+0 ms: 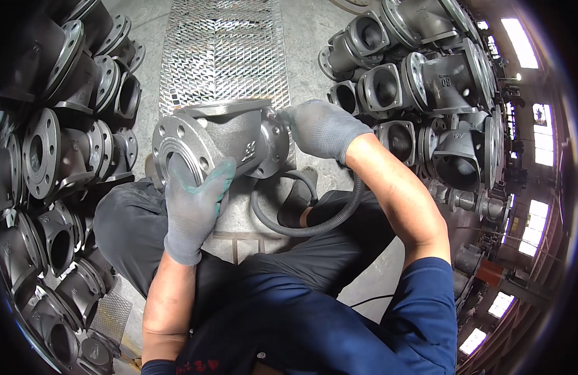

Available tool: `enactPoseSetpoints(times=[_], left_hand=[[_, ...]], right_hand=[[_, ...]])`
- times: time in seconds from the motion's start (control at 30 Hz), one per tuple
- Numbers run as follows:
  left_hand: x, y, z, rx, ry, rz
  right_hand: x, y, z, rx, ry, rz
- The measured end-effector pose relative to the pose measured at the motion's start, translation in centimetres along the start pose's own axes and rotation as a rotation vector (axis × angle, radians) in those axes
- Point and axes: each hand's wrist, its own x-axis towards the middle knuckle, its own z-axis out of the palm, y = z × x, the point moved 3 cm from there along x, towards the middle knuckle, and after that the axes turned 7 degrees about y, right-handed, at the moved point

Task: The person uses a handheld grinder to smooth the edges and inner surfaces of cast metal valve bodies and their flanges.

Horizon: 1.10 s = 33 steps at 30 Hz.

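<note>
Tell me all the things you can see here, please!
Valve body: one, grey cast metal with round bolt-hole flanges, held up in the middle between both hands.
Stacked valve bodies, left: many, dark grey, piled along the left edge.
Stacked valve bodies, right: many, dark grey, piled at the upper right.
Hose: one, dark grey ribbed, curling over the lap below the right hand.
Metal grating: one, silvery mesh, on the floor beyond the held valve body.
Windows: several, bright, far right.
Left hand: grey glove with green palm, gripping the near flange.
Right hand: grey glove, at the far flange.
</note>
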Motion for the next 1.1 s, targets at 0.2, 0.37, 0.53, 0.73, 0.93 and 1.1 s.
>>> enactPoseSetpoints(times=[0.2,0.37,0.53,0.73,0.93,1.1], left_hand=[[-0.5,-0.6,1.1,-0.603,-0.069,-0.821],[-0.4,0.0,0.9,-0.125,-0.027,-0.174],[-0.3,-0.5,0.7,-0.263,-0.006,-0.251],[-0.5,-0.3,1.0,-0.788,-0.111,-1.122],[1.3,1.0,-0.2,-0.784,-0.183,-0.941],[-2.4,0.4,-0.1,-0.246,-0.263,-0.349]], right_hand=[[0.2,0.1,-0.7,-0.054,-0.036,0.025],[-0.6,-1.3,-0.8,-0.062,-0.136,-0.008],[-0.4,-0.8,-0.7,-0.015,-0.022,-0.022],[0.2,1.4,0.9,-0.005,0.066,-0.009],[-0.7,2.3,2.2,-0.007,0.002,0.006],[-3.8,5.7,4.4,0.425,0.411,0.045]])
